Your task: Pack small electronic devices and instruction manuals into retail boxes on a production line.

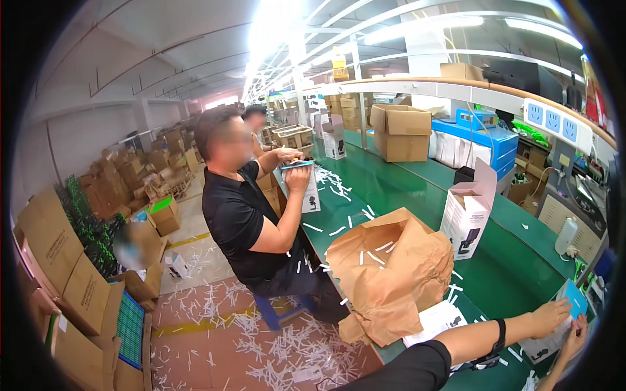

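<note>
At the lower right, my left hand (551, 318) reaches in with a black band round the wrist. Its fingers are closed at the edge of a flat blue card (575, 298). Close beside it, my right hand (574, 336) has its fingers bent against the card's near edge, partly cut by the dark rim of the picture. Beneath both hands stands a white printed box (538, 350), mostly covered by them. A second white box (432, 320) lies under my left forearm, next to a large crumpled brown paper bag (398, 274) with white paper strips on it.
An upright white box (467, 212) with a raised flap stands on the green bench (404, 189). Farther back is an open carton (401, 133). To the left, a seated co-worker (241, 195) holds a blue flat piece over a white box. Paper strips (261, 365) litter the floor.
</note>
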A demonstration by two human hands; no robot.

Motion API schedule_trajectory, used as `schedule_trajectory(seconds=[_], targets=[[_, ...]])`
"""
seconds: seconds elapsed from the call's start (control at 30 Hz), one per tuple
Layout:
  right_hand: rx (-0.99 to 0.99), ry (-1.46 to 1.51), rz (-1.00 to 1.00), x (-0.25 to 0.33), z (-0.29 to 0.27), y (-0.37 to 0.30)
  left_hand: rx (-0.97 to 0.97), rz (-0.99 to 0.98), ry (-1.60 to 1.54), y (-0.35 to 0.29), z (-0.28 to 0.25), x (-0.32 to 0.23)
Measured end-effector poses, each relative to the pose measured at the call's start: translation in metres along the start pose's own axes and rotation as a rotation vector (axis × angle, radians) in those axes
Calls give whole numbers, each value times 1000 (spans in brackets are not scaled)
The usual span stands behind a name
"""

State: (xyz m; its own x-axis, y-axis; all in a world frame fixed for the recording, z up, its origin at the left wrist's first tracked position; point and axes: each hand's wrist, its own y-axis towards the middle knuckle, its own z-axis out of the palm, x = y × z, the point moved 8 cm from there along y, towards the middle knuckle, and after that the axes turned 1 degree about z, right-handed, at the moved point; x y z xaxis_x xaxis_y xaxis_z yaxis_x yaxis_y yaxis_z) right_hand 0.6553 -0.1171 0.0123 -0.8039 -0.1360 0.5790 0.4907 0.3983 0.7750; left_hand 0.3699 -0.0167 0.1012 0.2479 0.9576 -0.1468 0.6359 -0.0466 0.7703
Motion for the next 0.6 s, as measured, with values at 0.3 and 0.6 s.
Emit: schedule_trajectory(seconds=[0.3, 0.6], targets=[[-95, -627, -342, 247, 35, -47, 935, -635, 308, -166, -135, -41], [195, -320, -353, 244, 84, -172, 629, -491, 288, -329, -90, 15]])
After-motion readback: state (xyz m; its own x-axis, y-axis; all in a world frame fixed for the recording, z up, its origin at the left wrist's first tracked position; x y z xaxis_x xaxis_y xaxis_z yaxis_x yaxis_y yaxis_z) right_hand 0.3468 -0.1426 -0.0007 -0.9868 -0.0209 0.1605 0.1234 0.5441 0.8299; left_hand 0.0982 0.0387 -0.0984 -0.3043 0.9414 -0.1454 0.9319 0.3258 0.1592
